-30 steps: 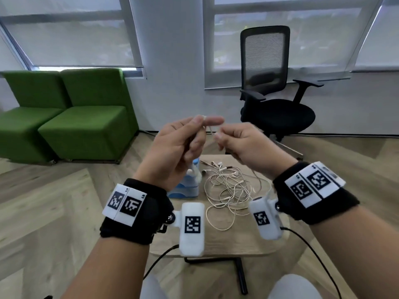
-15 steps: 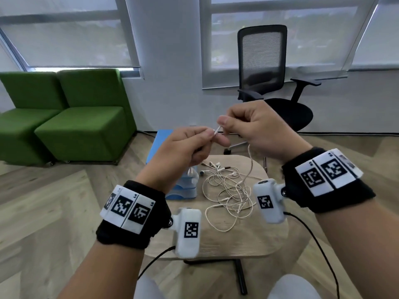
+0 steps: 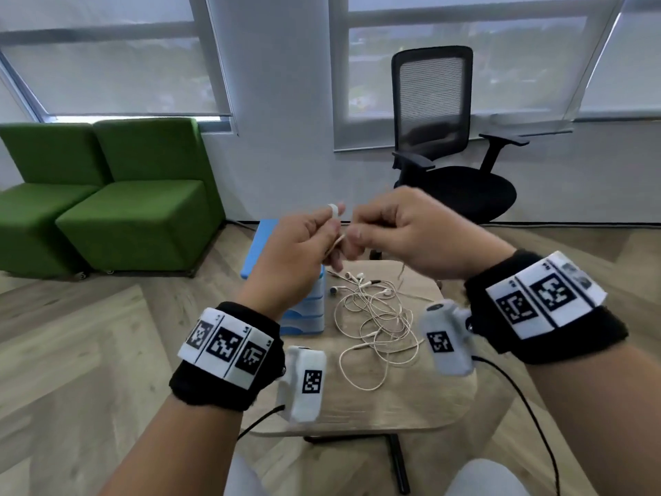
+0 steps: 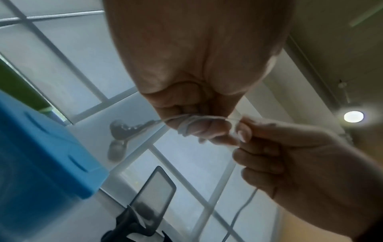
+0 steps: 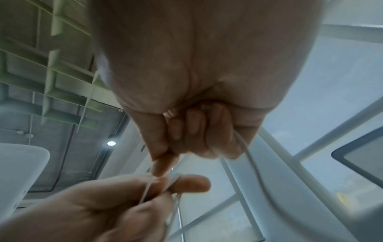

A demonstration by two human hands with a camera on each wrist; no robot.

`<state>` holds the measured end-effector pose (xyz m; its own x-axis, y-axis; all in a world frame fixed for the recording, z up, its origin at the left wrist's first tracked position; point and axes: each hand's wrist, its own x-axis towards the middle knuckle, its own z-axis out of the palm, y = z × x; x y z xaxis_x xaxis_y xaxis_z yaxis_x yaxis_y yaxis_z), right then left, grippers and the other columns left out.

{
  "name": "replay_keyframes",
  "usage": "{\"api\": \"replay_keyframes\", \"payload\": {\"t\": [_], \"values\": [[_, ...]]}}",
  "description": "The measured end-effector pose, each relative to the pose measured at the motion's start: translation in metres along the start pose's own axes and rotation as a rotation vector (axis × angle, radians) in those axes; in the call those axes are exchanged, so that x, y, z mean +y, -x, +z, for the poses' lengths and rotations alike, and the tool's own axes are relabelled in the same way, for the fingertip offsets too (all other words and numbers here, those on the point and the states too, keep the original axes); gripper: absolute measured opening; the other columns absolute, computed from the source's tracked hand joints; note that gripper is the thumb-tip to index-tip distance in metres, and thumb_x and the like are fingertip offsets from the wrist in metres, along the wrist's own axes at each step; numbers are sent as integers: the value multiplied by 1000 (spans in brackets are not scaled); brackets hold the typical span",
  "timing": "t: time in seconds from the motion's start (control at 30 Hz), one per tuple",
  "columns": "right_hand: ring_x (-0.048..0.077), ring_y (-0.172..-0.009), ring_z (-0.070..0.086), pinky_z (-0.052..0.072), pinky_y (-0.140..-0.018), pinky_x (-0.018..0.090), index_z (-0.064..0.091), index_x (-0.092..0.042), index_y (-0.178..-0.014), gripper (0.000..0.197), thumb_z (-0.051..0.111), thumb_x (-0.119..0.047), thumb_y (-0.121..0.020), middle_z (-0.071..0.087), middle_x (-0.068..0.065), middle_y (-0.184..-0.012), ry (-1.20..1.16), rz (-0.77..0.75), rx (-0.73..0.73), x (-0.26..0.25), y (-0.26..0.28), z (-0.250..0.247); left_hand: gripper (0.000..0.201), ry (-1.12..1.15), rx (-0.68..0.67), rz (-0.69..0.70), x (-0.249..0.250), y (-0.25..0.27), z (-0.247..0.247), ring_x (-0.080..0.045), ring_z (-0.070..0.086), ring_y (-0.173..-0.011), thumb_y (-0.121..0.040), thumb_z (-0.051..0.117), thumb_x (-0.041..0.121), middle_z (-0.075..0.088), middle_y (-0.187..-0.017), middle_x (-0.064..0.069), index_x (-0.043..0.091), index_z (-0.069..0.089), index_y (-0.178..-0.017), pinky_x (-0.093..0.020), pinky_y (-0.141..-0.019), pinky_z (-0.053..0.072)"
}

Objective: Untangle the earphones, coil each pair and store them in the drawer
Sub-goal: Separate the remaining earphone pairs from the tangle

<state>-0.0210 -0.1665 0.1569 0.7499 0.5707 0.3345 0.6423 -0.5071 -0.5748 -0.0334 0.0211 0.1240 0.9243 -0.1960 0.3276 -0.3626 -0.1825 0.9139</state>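
Above the table I hold one pair's white earphone cable (image 4: 187, 125) between both hands. My left hand (image 3: 336, 227) has several turns of the cable wound round its fingers (image 4: 199, 131), and a white loop shows on the raised fingertip (image 3: 333, 210). That pair's earbuds (image 4: 122, 129) dangle to the left of that hand. My right hand (image 3: 357, 234) pinches the cable (image 5: 151, 181) between thumb and forefinger right beside the left fingers; the rest of the cable (image 5: 248, 157) runs down from its fist. A tangled heap of earphones (image 3: 375, 316) lies on the table.
A small blue drawer unit (image 3: 304, 309) stands on the left part of the round wooden table (image 3: 375, 406), next to the heap. Beyond the table are a black office chair (image 3: 440, 166) and green seats (image 3: 107, 195) on the wooden floor.
My right hand has come down and left, close against my left hand. A white loop of cable now sits on my left fingertip. The heap on the table has not moved.
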Motion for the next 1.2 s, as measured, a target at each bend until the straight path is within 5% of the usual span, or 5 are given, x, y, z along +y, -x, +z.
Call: {"api": "replay_keyframes", "payload": {"t": [0.23,0.53,0.7,0.93,1.2], "values": [[1,-51,42,34,-54,13,61,-3,-76,33,58,-18,-106,45,-19,-52,-127,72,298,22,-2,-4,39,261,-177,-4,20,4,-6,-17,18,-51,-109,39,16,30,-52,2,-7,70,-108,-33,-54,12],[2,-58,44,35,-61,19,64,-9,-79,26,59,-11,-104,52,-18,-66,-175,43,-38,13,8,34,29,217,25,46,11,-6,-7,-10,74,-99,-108,43,1,76,-108,-8,9,49,-135,-21,-87,56],[-2,-64,54,43,-71,20,67,1,-81,21,60,-3,-100,64,-11,-67,-136,-6,113,7,-4,4,21,-166,-113,40,2,-10,-7,-14,58,-69,-109,42,7,65,-80,-13,-1,60,-101,-23,-72,48],[3,-62,42,37,-63,24,65,-12,-82,24,59,-18,-105,50,-3,-65,-153,56,345,31,-16,-2,37,128,-209,42,28,-6,-9,-17,21,-56,-110,38,14,29,-55,1,-7,69,-115,-29,-56,19],[5,-64,47,40,-68,28,65,-18,-80,24,59,-16,-104,56,-7,-68,-137,54,-13,20,2,46,23,225,106,104,26,-8,-6,-12,74,-76,-110,39,6,75,-86,-7,15,58,-119,-20,-73,56]]}}
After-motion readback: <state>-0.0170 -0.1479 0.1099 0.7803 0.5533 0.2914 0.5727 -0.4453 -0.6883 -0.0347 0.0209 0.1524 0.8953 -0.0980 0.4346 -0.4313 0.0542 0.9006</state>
